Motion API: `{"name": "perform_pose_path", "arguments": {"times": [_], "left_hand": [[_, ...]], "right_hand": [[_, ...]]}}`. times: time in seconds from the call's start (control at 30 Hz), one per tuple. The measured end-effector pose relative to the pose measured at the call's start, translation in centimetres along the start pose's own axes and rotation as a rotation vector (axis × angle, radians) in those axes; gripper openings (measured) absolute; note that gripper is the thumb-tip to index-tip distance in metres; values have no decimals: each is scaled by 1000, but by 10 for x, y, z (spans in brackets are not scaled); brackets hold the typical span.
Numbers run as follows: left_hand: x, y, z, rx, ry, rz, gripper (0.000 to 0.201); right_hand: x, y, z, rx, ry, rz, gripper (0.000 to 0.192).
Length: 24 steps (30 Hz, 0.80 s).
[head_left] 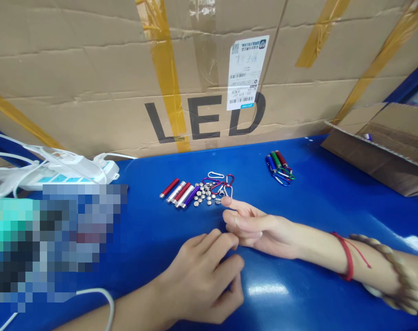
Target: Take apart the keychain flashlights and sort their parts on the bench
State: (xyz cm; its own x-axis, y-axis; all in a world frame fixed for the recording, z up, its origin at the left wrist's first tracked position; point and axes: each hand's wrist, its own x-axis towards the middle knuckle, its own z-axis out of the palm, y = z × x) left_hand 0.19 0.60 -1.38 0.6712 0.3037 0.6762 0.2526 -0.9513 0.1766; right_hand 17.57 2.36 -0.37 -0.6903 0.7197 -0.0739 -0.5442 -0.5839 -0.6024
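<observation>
My left hand (209,271) is closed in the lower middle, back turned up and fingers curled; what they hold, if anything, is hidden. Against its fingertips rests my right hand (264,227), thumb and fingers pressed together, one finger stretched towards a silver carabiner (228,191). I cannot tell whether that finger touches it. Anything in the right grip is hidden too. Just beyond lie several silver button cells (204,194), loose carabiners (216,175) in red, purple and silver, and a row of slim metal tubes (179,193) in red, silver and purple.
Blue, green and red tubes with carabiners (278,166) lie farther right on the blue table (305,193). An open cardboard box (374,161) stands at right. A large carton (109,92) marked LED forms the back. At left are a white power strip (67,177) and a cable (105,296).
</observation>
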Motion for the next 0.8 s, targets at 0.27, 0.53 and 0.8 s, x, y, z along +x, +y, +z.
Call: {"name": "perform_pose_path", "arguments": {"times": [0.27,0.53,0.8], "left_hand": [[1,-1,-1,9,-7,1,15],[1,0,-1,20,1,5,14],[1,0,-1,12,10,6,14]], "right_hand": [[1,0,1,15,-8,2,29],[1,-2,2,47,42,40,28],[2,-6,3,129,33,69,33]]}}
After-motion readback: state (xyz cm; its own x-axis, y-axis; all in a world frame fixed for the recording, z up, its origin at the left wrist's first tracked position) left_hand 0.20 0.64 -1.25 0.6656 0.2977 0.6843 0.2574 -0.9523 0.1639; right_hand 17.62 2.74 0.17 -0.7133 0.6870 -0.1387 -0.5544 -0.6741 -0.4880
